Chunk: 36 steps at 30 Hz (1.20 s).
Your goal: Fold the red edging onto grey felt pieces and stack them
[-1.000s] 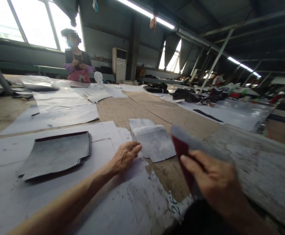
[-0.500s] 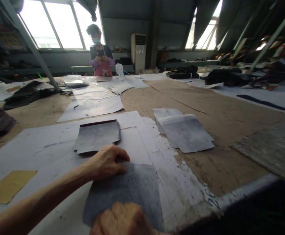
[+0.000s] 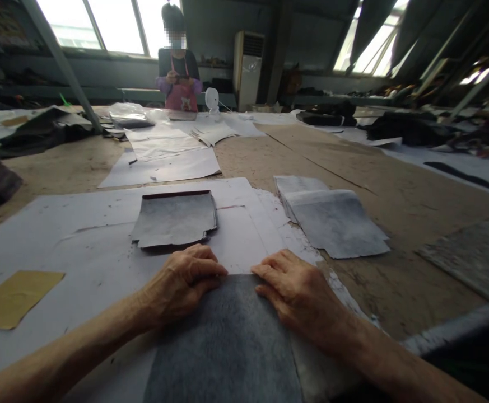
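Note:
A blue-grey sheet of thin material lies flat in front of me, running off the bottom of the view. At its far left corner, my left hand pinches the edge between thumb and fingers. My right hand does the same at the far right corner, fingers bent and pressed together. Just beyond my left hand is a stack of grey pieces with a dark folded far edge. Farther right rests a second pile of grey pieces, the top one lying askew over the others.
White paper covers the near worktable, with a tan card on it at left. More white sheets lie beyond. A person in a pink apron stands across the table near a small white fan. Dark cloth is heaped at far right.
My right hand has gone from the sheet's near part to its far right corner. My left hand stays at the far left corner. The view has tilted downward slightly.

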### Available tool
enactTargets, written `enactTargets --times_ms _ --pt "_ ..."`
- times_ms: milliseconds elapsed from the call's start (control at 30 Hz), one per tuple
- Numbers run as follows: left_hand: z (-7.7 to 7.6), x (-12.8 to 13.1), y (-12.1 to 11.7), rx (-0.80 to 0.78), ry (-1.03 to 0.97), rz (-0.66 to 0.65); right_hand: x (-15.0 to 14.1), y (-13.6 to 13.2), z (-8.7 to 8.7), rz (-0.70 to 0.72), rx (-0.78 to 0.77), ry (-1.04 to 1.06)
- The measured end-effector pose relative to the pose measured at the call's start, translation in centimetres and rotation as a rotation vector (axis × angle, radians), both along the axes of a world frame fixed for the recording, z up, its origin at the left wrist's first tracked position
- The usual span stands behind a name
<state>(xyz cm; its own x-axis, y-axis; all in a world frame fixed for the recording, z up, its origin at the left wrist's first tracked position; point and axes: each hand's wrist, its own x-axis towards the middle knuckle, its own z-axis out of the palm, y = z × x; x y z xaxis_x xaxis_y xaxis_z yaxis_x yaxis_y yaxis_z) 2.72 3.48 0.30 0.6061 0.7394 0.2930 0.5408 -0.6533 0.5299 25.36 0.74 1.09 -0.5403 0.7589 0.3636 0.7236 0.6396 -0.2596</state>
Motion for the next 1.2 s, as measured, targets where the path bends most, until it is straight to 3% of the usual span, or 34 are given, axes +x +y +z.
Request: enactTargets --times_ms 400,667,933,1200 --pt "-0.3 -0.7 0.0 0.288 -0.004 -0.202 0.4 -0.8 -0.7 0.149 0.244 -0.078" --pt "-0.3 -0.7 -0.1 0.326 0.060 -0.279 0.9 -0.9 -0.3 0.232 0.260 -0.180" --pt "-0.4 -0.7 -0.1 0.293 0.079 -0.297 1.7 0.0 -0.1 0.333 0.185 -0.142" --pt "-0.6 -0.7 0.1 0.329 0.063 -0.292 2.9 0.0 -0.3 0.302 0.120 -0.096"
